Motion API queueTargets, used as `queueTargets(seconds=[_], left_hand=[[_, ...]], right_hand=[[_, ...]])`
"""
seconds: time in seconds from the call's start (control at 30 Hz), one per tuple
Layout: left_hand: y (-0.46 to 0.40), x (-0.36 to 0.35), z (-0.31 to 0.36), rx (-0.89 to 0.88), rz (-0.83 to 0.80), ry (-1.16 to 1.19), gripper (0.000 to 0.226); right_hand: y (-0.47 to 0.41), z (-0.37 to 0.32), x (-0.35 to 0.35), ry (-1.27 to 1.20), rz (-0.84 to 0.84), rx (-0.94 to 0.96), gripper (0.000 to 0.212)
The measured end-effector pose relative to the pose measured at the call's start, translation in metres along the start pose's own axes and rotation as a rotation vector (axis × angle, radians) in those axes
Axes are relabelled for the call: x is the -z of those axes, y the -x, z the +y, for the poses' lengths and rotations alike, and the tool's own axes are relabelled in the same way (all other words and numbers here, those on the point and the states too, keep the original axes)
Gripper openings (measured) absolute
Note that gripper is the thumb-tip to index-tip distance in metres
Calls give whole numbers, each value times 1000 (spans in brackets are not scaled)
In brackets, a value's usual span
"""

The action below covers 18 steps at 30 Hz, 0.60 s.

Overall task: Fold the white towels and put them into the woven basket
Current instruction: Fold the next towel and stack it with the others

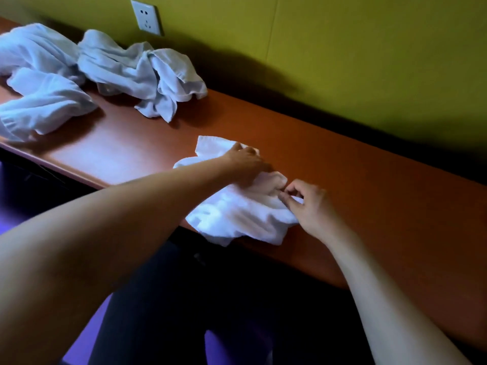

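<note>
Right now the white towel [237, 214] lies crumpled at the near edge of the table [342, 164], one corner hanging over. My left hand [246, 160] reaches over it, seemingly gripping cloth at the far side, though blur leaves that uncertain; my right hand [307, 198] pinches its right edge. It looks light, soft and floppy, so I judge corners the best hold. More towels [110, 67] wait well apart.

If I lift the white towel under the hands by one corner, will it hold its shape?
Probably not. The white terry towel lies rumpled with soft folds, so it would likely droop. Its near edge already hangs over the orange-brown table edge. The right hand pinches it and the left hand rests on it, which suggests little weight.
</note>
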<state>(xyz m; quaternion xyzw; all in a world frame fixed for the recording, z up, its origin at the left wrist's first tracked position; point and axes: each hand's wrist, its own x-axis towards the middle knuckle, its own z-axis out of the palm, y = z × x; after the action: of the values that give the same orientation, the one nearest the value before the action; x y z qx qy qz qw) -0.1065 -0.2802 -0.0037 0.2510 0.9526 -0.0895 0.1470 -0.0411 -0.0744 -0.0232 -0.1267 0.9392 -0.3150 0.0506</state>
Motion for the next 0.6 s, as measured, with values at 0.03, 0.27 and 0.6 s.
queueTargets(seconds=[0.03,0.27,0.6], left_hand=[[-1,-4,-3,44,-26,-3,62],[19,-32,-30,418,228,165,30],[51,-4,-62,801,432,470,46]], right_hand=[[3,8,8,46,22,-5,15],[19,80,68,471,306,-189,14],[39,95,104,283,489,-215,26]])
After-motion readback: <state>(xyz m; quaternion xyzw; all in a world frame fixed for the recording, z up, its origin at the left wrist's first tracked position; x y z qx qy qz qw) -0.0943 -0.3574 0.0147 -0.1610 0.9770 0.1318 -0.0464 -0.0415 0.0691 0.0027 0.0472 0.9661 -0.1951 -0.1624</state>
